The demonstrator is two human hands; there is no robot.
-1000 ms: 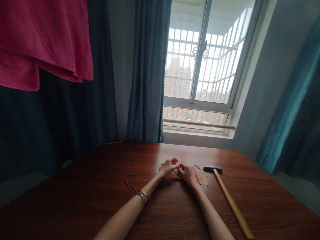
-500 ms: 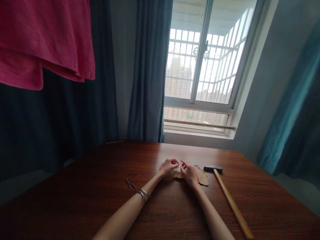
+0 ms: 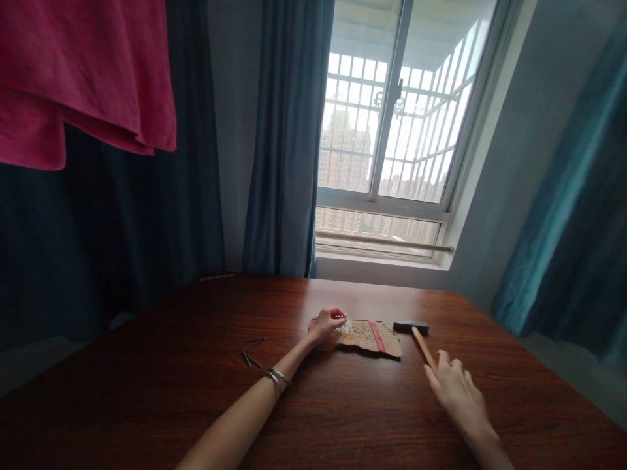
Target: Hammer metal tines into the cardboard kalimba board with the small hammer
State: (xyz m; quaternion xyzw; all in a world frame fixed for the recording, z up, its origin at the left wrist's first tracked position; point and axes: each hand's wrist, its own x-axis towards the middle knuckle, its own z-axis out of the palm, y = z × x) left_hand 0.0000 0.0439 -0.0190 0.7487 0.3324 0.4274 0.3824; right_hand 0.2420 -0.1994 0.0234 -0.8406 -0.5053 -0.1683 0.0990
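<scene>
My left hand is closed in a pinch over the left part of a torn cardboard piece, which has many small holes and red bands. Whatever sits between its fingertips is too small to make out. On the right, my right hand reaches over the wooden handle of a hammer, fingers apart and thumb beside the handle. The hammer lies on the table, its dark head just right of the cardboard. The lower handle is hidden under my right hand.
Several dark nails lie on the brown wooden table, left of my left forearm. Behind the table are a blue curtain and a barred window. A pink cloth hangs at upper left.
My right hand has left the cardboard and moved right and nearer, to the hammer's handle. My left hand stays pinched over the cardboard. The view has shifted slightly.
</scene>
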